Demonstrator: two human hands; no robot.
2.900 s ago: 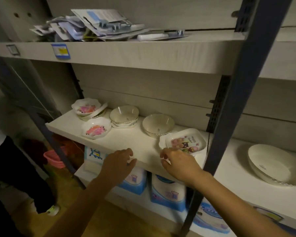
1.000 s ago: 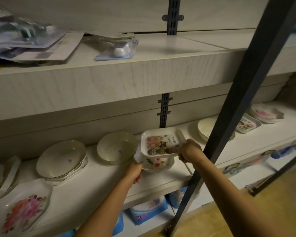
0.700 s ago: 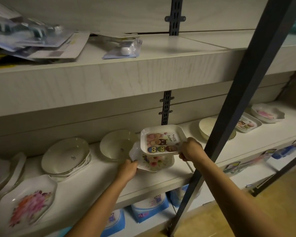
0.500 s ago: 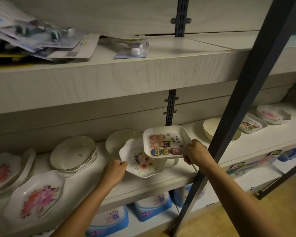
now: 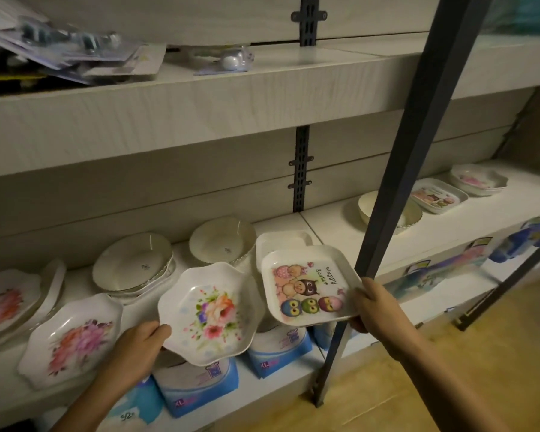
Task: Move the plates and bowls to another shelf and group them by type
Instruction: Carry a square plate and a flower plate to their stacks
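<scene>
My left hand (image 5: 139, 344) grips the left rim of a scalloped flower plate (image 5: 211, 311), held tilted in front of the shelf edge. My right hand (image 5: 373, 305) grips the right corner of a square cartoon owl plate (image 5: 307, 288), held beside it. Another square plate (image 5: 281, 241) lies on the shelf behind it. On the left shelf section sit a flower plate (image 5: 72, 339), more flower plates (image 5: 3, 304), stacked cream bowls (image 5: 133, 263) and a cream bowl (image 5: 222, 241). The right section holds a cream bowl (image 5: 368, 205), a cartoon plate (image 5: 437, 199) and a flower dish (image 5: 477, 180).
A dark slanted metal post (image 5: 396, 194) stands right in front of the shelf, next to my right hand. The upper shelf (image 5: 262, 88) holds packaged goods (image 5: 72, 48). Blue-and-white packs (image 5: 197, 388) fill the lowest shelf. Wooden floor (image 5: 449, 369) lies at the right.
Both plates have come off the shelf toward me and apart. The flower plate, earlier under the owl plate, now tilts up in my left hand to its left.
</scene>
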